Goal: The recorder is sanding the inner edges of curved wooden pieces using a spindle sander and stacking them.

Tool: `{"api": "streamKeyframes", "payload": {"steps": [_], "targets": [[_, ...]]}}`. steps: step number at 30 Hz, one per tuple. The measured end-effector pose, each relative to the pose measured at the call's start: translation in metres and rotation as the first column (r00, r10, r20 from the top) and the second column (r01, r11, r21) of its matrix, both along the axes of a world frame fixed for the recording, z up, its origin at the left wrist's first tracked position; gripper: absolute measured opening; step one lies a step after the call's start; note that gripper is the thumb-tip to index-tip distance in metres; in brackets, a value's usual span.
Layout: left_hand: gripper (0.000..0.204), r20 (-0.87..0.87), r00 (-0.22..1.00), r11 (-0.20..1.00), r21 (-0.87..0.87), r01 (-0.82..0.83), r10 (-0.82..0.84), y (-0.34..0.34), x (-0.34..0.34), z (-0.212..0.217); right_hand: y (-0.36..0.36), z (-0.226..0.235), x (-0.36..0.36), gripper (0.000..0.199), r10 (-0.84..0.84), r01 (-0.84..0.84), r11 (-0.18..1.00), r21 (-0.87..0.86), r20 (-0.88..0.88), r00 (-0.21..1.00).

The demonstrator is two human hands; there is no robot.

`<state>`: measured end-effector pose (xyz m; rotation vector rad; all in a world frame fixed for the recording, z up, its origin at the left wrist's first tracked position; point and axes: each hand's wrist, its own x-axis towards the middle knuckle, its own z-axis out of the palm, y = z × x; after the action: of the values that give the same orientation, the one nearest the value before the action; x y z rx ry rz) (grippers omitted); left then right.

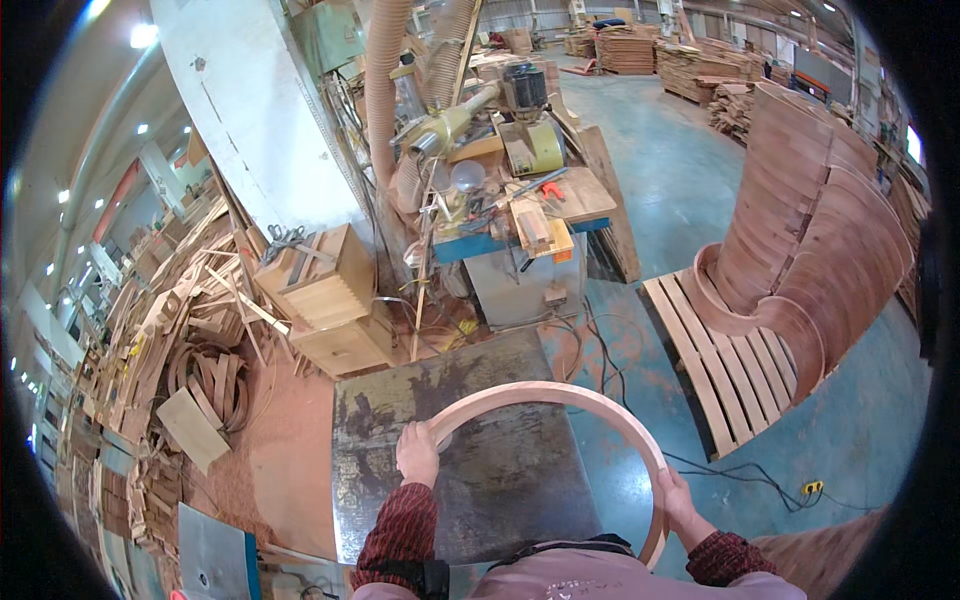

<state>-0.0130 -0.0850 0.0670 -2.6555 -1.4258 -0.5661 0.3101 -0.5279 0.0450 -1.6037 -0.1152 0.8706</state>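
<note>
A pale wooden ring (545, 391), wide and thin-rimmed, is held in front of my body by both hands. My left hand (418, 455) is closed round its left side, above a dark, stained metal tabletop (380, 425). On the opposite side, my right hand (680, 500) grips the rim, beyond the tabletop's right edge and over the blue floor. The lower part of the ring is partly hidden against my clothing. Whether the ring touches the tabletop, I cannot tell.
Ahead stands a machine with a yellow-green housing (545, 148). Curved stacks of wooden rings (770, 210) rise from a slatted pallet (722, 385) at right. Black cables run to a yellow socket (812, 488). Wooden boxes (330, 285) and piled offcuts (160, 340) fill the left.
</note>
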Motion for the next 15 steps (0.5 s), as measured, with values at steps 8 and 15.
{"api": "streamKeyframes", "payload": {"steps": [8,15], "targets": [[0.021,-0.013,0.997,0.989,-0.120,-0.081,0.080,-0.008,-0.020,0.002,0.007,-0.001,0.001,0.050,0.058,-0.058,0.998,-0.007,0.014,0.998],[0.022,-0.140,0.978,0.974,-0.146,-0.174,0.154,-0.013,-0.033,0.007,0.016,0.002,0.003,0.050,0.100,-0.099,0.991,-0.085,0.010,0.995]]}}
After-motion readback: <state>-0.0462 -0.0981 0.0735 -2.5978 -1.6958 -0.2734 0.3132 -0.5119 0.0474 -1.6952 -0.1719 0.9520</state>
